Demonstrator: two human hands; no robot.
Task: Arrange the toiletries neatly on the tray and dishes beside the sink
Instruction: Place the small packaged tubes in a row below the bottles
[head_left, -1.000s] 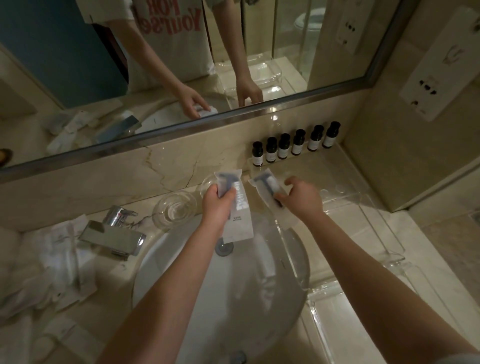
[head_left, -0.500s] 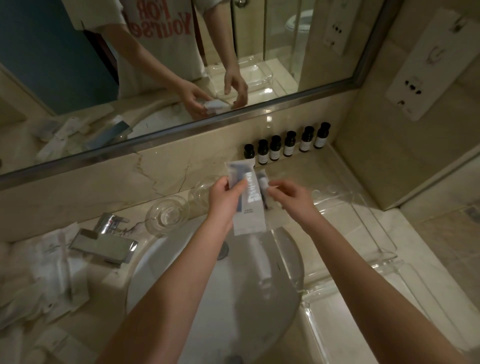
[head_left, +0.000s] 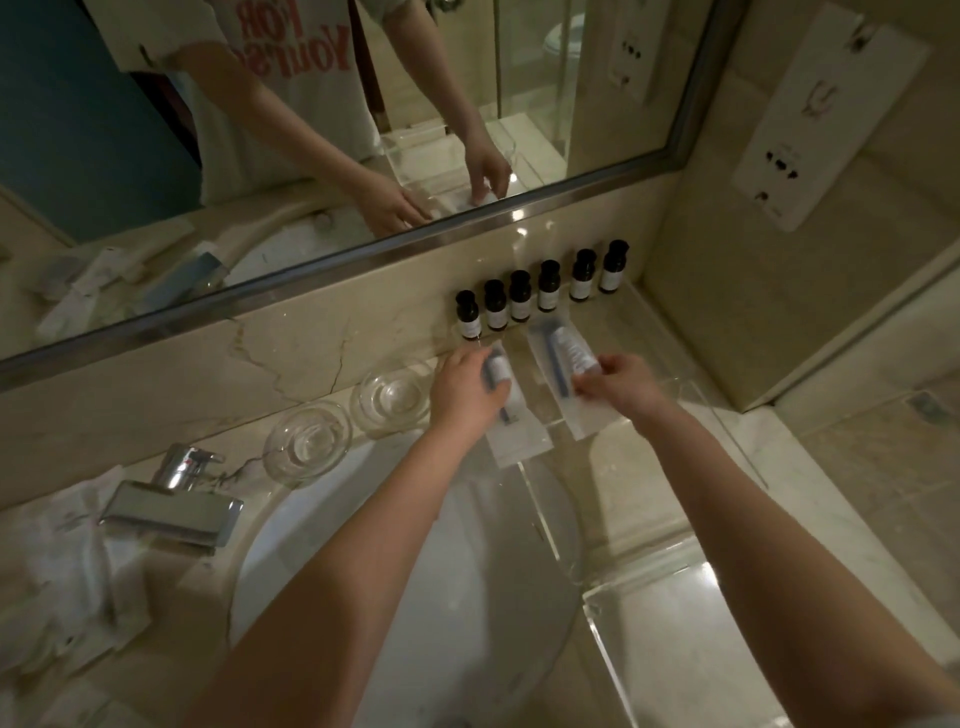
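Left hand (head_left: 467, 397): palm down, fingers curled over the upper part of a sealed toothbrush packet (head_left: 514, 421); grip is firm.
Left packet: lies lengthwise at the left end of the clear tray (head_left: 644, 332), near end sticking out past the tray's front edge towards the sink basin (head_left: 415, 571).
Right hand (head_left: 626, 387): fingertips (head_left: 586, 383) pinch the near half of a second packet (head_left: 558, 353).
Second packet: just right of the first, roughly parallel, far end near the bottles. Cannot tell whether either packet rests flat on the tray floor.
Bottles (head_left: 540, 293): six small dark ones with pale labels, upright in one row along the back wall, at the tray's far edge.
Glass dishes: two, round and clear, on the counter left of the tray; the nearer dish (head_left: 306, 441) sits beside the farther dish (head_left: 395, 395).
Faucet (head_left: 171, 499): chrome, left of the basin.
Loose packets (head_left: 62, 561): white heap on the counter far left, well apart from the tray.
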